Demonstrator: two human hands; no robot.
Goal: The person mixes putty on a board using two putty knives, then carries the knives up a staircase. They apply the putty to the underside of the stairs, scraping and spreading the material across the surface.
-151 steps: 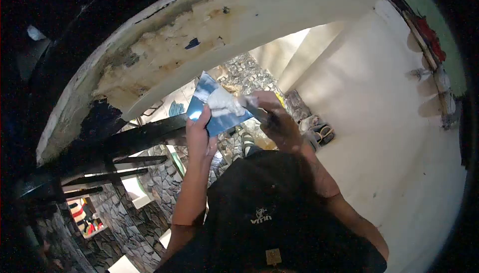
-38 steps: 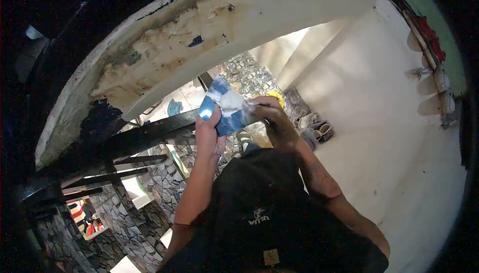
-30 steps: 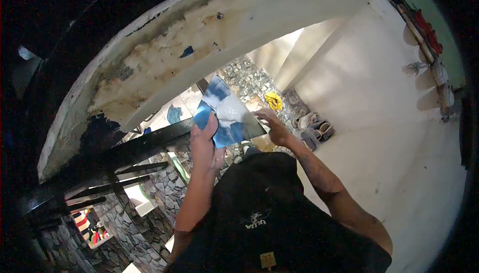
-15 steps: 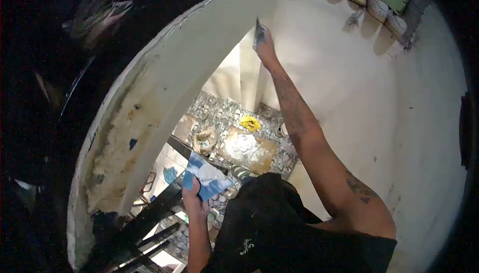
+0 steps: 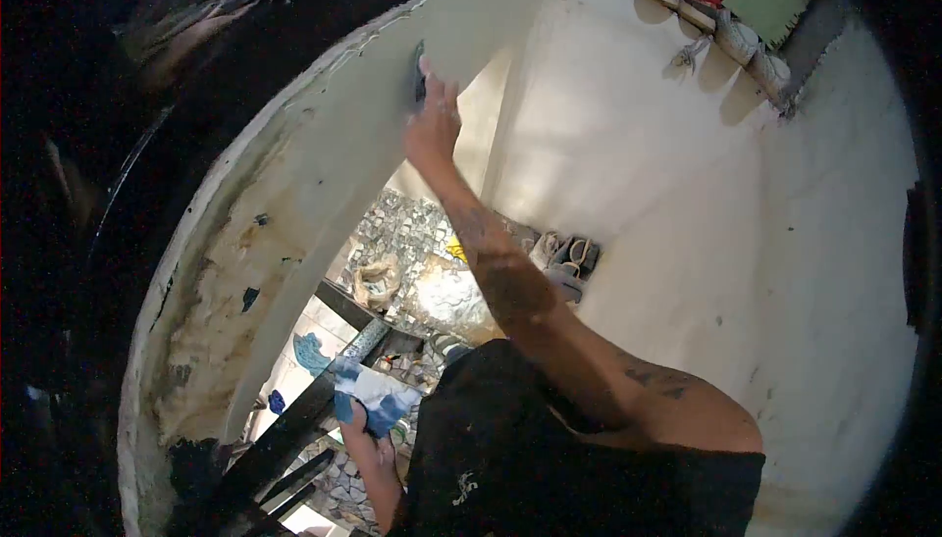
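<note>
My right hand is closed on a thin, flat putty knife, seen nearly edge-on against the pale curved wall band. Fingers cover most of its handle. Low in the view, my left hand grips a flat blue plate smeared with white paste, away from the wall. Further down the band, the surface is stained yellowish brown with a few dark chipped spots.
A dark railing runs beside my left arm. Below lies a stone-mosaic floor with a crumpled bag, a yellow cloth and shoes. More shoes line a ledge at the upper right. A white wall rises on my right.
My right hand has moved left and slightly down, from near the corner onto the curved band, with the putty knife. My left hand and the plate have shifted slightly down and left in view.
</note>
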